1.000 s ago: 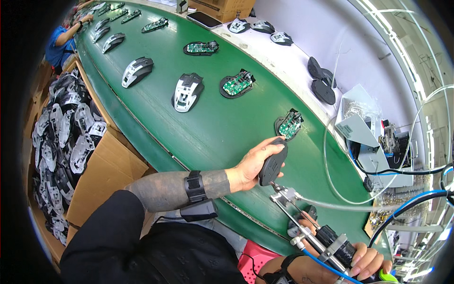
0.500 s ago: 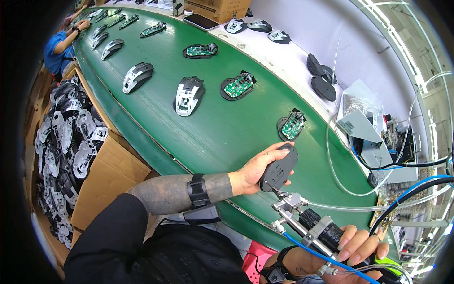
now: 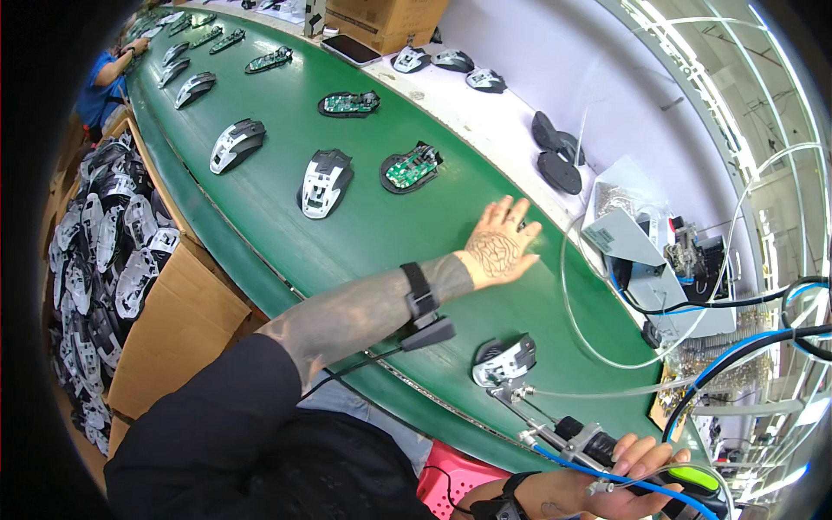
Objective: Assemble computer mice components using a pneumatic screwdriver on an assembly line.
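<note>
My left hand (image 3: 498, 243) is stretched out over the green belt with its fingers spread, palm down. A small dark bit shows between the fingers; whatever lies beneath the hand is mostly hidden. In my right hand (image 3: 646, 472) is a powered screwdriver (image 3: 598, 444) with a black and lime-green body, metal fittings and hoses. Its front end points at a grey-and-black computer mouse (image 3: 504, 361) lying shell up on the belt; I cannot tell whether they touch. Farther up the belt are a mouse base with a green circuit board (image 3: 412, 170) and a loose mouse shell (image 3: 325, 184).
More shells and circuit-board bases line the green belt (image 3: 260, 182). At left stands a cardboard box (image 3: 178, 325) full of shells. Several mice (image 3: 485, 81) and a phone (image 3: 351, 49) lie on the white ledge. Hoses loop around a metal device (image 3: 659, 286) at right. A co-worker (image 3: 104, 87) sits far left.
The mouse that my left hand held upside down now lies shell up on the belt, let go. My left hand has reached farther away, over where a circuit-board base lay. The screwdriver stays in my right hand.
</note>
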A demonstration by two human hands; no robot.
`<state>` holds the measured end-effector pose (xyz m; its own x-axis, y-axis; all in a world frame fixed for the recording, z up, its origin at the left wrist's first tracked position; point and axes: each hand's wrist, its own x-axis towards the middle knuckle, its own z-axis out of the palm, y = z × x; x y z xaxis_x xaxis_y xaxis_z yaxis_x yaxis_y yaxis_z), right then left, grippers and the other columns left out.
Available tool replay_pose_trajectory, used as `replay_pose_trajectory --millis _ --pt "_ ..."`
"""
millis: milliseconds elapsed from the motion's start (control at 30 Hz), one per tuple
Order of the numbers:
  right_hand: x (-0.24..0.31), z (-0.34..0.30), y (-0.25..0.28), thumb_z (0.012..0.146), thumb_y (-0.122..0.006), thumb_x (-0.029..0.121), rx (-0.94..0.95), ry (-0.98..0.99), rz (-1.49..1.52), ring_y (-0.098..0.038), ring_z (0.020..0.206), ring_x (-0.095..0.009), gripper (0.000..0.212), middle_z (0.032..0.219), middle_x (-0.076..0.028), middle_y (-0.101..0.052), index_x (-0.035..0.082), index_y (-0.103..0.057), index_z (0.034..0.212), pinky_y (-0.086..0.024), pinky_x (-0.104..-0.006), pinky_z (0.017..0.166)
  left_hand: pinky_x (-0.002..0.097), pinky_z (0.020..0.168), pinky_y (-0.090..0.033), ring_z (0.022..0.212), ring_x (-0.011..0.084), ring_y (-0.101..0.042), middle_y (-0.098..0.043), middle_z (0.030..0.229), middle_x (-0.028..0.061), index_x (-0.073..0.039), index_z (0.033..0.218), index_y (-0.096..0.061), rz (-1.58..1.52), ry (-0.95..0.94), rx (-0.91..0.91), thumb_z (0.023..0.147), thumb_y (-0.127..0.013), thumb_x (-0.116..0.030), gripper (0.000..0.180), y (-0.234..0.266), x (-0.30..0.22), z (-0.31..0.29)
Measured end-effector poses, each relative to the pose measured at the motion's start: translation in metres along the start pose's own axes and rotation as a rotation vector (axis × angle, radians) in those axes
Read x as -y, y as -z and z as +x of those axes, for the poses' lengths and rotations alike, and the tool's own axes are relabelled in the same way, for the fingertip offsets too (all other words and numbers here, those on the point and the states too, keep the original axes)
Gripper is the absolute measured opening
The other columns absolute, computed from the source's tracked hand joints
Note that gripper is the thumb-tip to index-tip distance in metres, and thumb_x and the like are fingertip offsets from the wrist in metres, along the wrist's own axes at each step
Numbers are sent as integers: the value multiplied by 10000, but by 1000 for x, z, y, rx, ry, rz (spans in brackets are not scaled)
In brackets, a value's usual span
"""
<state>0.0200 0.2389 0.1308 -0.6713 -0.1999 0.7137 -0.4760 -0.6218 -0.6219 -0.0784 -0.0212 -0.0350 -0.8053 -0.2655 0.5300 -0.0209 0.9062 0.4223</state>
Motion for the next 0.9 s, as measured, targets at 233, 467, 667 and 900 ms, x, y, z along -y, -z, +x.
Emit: replay_pose_trajectory --millis 233,467,667,900 --pt "3 -2 -7 860 -509 531 -107 5 -217 -408 512 -160 504 639 -45 -402 98 -451 1110 -333 -283 498 515 1057 -270 1249 444 -372 -322 1396 257 -150 1308 -464 45 -20 244 818 -571 -468 593 8 32 -28" --pt "11 -7 6 840 -534 577 -112 -155 -215 -420 583 -177 488 673 -36 -405 99 -446 889 -341 -314 581 512 998 -318 1202 424 -388 -414 1315 216 -161 1223 -542 591 288 -60 711 -698 -421 595 161 117 -78" --pt "-3 0 -6 838 -534 589 -89 -99 -147 -443 572 -193 535 674 -66 -430 64 -436 849 -342 -308 563 396 842 -489 965 349 -576 -552 1110 202 -69 1111 -584 69 107 52 733 -677 -277 441 151 85 -66" --pt "1 -4 4 850 -531 556 -95 -84 -155 -427 540 -182 511 678 -57 -440 90 -459 1047 -328 -289 526 475 896 -463 1118 415 -469 -468 1227 227 -76 1182 -545 1 14 354 766 -613 -330 492 45 7 -35"
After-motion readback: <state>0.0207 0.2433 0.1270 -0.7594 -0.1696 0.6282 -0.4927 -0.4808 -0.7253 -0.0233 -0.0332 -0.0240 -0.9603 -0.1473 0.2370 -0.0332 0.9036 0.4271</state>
